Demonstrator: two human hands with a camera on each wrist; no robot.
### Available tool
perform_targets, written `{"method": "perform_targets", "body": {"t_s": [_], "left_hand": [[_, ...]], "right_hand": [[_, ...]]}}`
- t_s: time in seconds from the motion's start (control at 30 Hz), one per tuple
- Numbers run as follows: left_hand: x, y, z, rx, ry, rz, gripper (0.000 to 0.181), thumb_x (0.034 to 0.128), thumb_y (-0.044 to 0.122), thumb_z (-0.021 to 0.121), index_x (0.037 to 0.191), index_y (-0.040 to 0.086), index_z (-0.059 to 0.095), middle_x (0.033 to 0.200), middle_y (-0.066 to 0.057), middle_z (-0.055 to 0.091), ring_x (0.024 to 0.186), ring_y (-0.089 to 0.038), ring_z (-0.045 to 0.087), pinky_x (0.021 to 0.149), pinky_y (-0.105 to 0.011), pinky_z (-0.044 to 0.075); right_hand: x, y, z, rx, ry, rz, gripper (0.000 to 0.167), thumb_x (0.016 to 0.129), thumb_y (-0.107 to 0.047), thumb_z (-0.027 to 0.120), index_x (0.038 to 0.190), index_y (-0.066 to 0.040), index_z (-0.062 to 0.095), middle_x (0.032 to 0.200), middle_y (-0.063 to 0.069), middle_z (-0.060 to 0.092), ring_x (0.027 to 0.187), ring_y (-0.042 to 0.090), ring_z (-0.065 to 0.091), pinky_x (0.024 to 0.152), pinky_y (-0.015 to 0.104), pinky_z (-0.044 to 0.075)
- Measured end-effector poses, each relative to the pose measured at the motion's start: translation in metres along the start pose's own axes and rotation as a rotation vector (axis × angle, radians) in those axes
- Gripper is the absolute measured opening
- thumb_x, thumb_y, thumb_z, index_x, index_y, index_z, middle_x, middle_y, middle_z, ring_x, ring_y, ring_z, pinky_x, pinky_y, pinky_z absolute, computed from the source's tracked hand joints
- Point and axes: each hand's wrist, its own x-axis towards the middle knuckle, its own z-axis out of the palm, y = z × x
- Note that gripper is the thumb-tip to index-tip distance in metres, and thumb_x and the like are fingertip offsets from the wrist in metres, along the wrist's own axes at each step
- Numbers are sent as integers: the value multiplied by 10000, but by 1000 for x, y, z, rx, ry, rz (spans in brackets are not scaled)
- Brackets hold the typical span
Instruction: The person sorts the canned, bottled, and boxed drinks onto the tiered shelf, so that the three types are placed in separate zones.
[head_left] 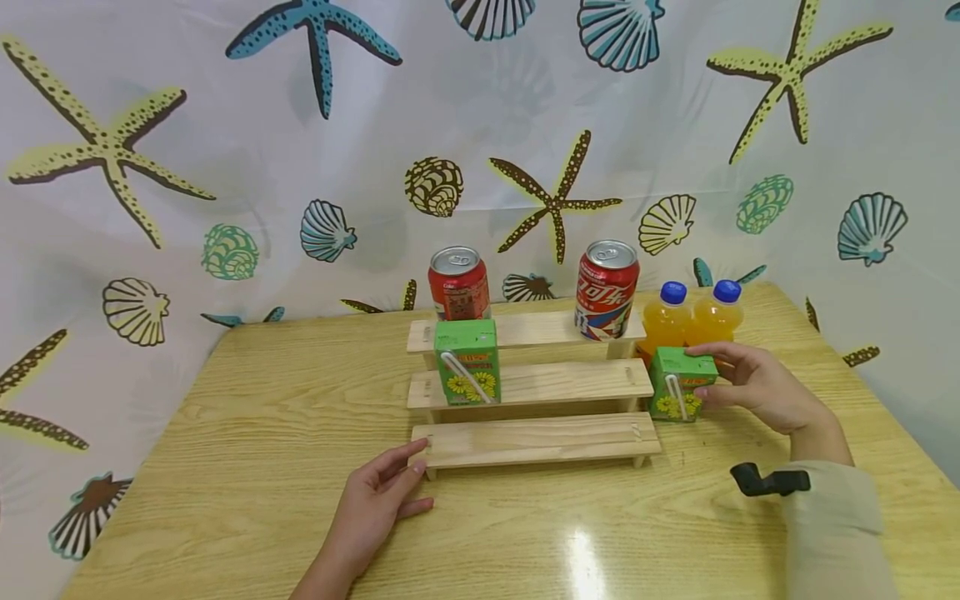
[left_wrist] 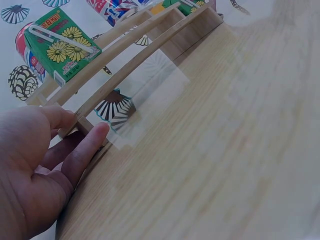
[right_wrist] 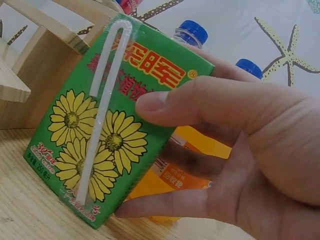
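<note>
My right hand (head_left: 757, 387) holds a green drink carton (right_wrist: 95, 125) with yellow flowers and a white straw on its front. The thumb presses the front face, while other fingers reach behind it. This carton is beside the right end of a three-step wooden rack (head_left: 532, 437), in front of two orange juice bottles (right_wrist: 192, 145) with blue caps. At the rack's lower left corner, my left hand (head_left: 375, 500) grips the end of the lowest step, as the left wrist view (left_wrist: 37, 165) also shows. A second green carton (head_left: 468, 367) stands on the middle step, at its left.
Two red cola cans stand on the top step, the left can (head_left: 459, 287) behind the second carton and the right can (head_left: 607, 292) near the other end. A white cloth (head_left: 300, 150) with starfish and shells hangs behind the wooden table (head_left: 285, 400).
</note>
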Motion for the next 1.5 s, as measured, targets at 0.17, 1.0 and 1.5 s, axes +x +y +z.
{"method": "perform_targets", "body": {"t_s": [0.17,1.0,1.5], "left_hand": [[0,0,-1,3,-2,3,369,997,119,622,1366,134,614,1356,-115,565,1011,-164,641,817,-333,655],[1,-2,-1,2,-10,4,381,994,133,631,1374,133,607,1394,-101,554,1061,-159,640,825,-333,654],[1,-2,0,3,-6,3,377,996,122,626,1372,139,610,1364,-113,570,1044,-156,646,825,-334,654]], "right_hand": [[0,0,0,-8,-3,-19,476,908,-2,706,1357,-27,550,1290,-129,569,1096,18,628,795,312,658],[-8,-24,-9,-3,94,-130,477,905,91,663,1362,26,542,1237,-65,633,1095,49,634,795,242,643],[-11,-39,-11,-8,104,-251,514,898,153,628,1378,-13,554,1359,-11,571,1127,60,626,780,249,648]]}}
